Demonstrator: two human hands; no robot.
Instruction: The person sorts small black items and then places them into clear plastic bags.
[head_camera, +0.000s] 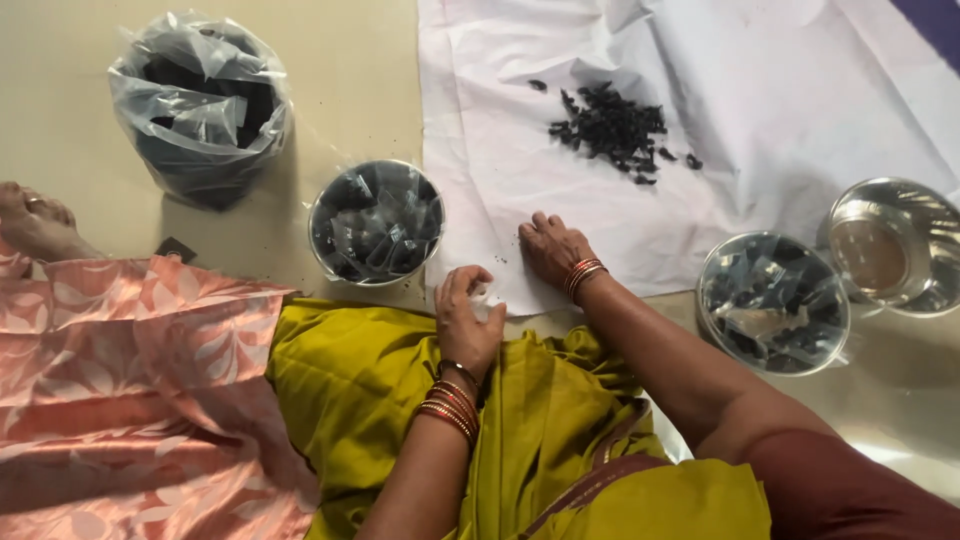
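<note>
Pale cream floor (360, 80) fills the view, with a creased white sheet (760, 90) spread across its upper right part. On the sheet lies a small pile of dark, crumbly pieces (612, 130), a few strays beside it. The right hand (553, 248) rests palm down on the sheet's near part, fingers loosely spread and holding nothing, well short of the pile. The left hand (466, 318) is curled at the sheet's near edge, fingers pinching a bit of the white material; bangles ring both wrists. Just left of the hands stands a round steel bowl (376, 222) lined with clear plastic over dark contents. A larger plastic-covered dark container (203, 105) stands farther left. At the right sit another plastic-lined steel bowl (773, 302) and, touching it, a shiny steel bowl (893, 247). Olive-yellow cloth (370, 380) covers the person's lap, with pink patterned fabric (130, 390) beside it and a bare foot (35, 222) at the far left.
</note>
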